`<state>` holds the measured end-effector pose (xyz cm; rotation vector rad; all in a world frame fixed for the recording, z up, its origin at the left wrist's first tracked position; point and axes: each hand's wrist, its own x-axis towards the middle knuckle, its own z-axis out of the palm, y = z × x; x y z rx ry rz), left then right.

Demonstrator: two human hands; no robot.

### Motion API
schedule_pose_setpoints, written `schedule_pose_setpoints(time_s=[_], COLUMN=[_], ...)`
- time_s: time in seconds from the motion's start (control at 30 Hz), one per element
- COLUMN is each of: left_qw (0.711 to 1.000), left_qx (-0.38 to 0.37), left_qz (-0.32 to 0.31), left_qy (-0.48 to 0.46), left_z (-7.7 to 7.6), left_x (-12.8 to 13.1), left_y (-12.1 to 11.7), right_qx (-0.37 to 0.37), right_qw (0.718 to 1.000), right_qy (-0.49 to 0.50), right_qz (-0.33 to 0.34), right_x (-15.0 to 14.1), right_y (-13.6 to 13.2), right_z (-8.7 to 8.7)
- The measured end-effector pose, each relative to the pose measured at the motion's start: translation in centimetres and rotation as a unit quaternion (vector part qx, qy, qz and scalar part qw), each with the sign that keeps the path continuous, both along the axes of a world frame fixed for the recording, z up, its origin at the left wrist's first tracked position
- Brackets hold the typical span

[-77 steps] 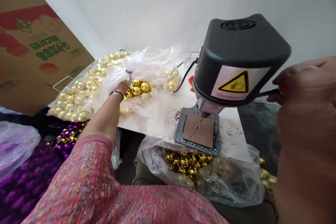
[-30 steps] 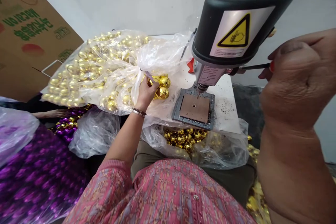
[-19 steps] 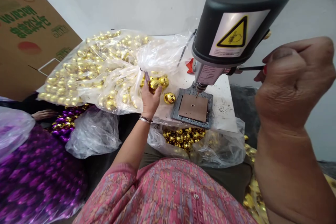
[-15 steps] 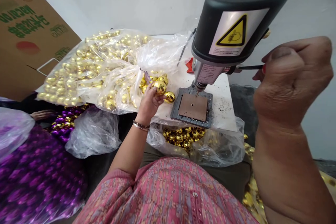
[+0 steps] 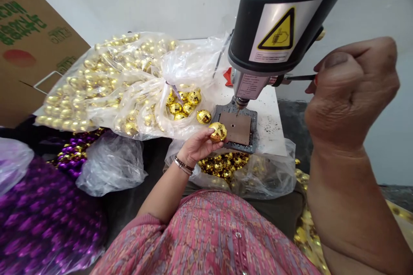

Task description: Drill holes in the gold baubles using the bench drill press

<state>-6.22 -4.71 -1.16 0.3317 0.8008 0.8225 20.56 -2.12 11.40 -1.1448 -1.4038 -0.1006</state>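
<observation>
Between the thumb and fingers of my left hand (image 5: pixel 201 146) is a shiny gold faceted ball (image 5: pixel 218 132), held at the near left edge of the drill press base (image 5: pixel 253 135). A brown plate (image 5: pixel 240 131) with a small hole lies on that base, under the thin bit of the drill press (image 5: pixel 284 30). My right hand (image 5: pixel 351 81) is closed around the end of the press's lever (image 5: pixel 300 77); its grip is mostly hidden by the fist. Another gold ball (image 5: pixel 204 116) rests by the mouth of a clear bag (image 5: pixel 106 81) full of gold balls.
Below the table edge hangs an open plastic bag (image 5: pixel 274 176) with gold faceted balls inside. Dark shavings lie on the white table (image 5: pixel 272 111). A large bag of purple balls (image 5: pixel 48 219) stands at left, with a cardboard box (image 5: pixel 38 51) behind. More gold balls (image 5: pixel 305 223) lie lower right.
My left hand has brought a gold ball from the bag's mouth rightward and nearer, to the edge of the press base. My right hand stays on the lever. The view has shifted slightly.
</observation>
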Motion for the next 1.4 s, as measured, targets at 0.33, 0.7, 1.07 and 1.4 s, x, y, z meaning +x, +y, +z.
schedule_pose_setpoints(time_s=[0.33, 0.7, 1.07, 1.4], left_qw=[0.983, 0.910, 0.852, 0.764], left_qx=[0.112, 0.191, 0.267, 0.334], left_qz=[0.062, 0.007, -0.030, -0.077], left_qy=[0.134, 0.369, 0.449, 0.547], left_z=[1.0, 2.0, 0.2, 1.8], left_x=[1.9, 4.6, 5.1, 5.7], left_y=[2.3, 3.9, 4.7, 4.0], right_qx=[-0.070, -0.123, -0.100, -0.091], right_qw=[0.997, 0.988, 0.993, 0.994], right_qy=[0.023, 0.089, 0.053, 0.046], right_qz=[-0.006, 0.016, 0.041, 0.034], right_x=[0.0, -0.9, -0.7, -0.6], right_y=[4.0, 4.9, 4.3, 4.8], right_z=[4.4, 6.3, 5.6, 5.2])
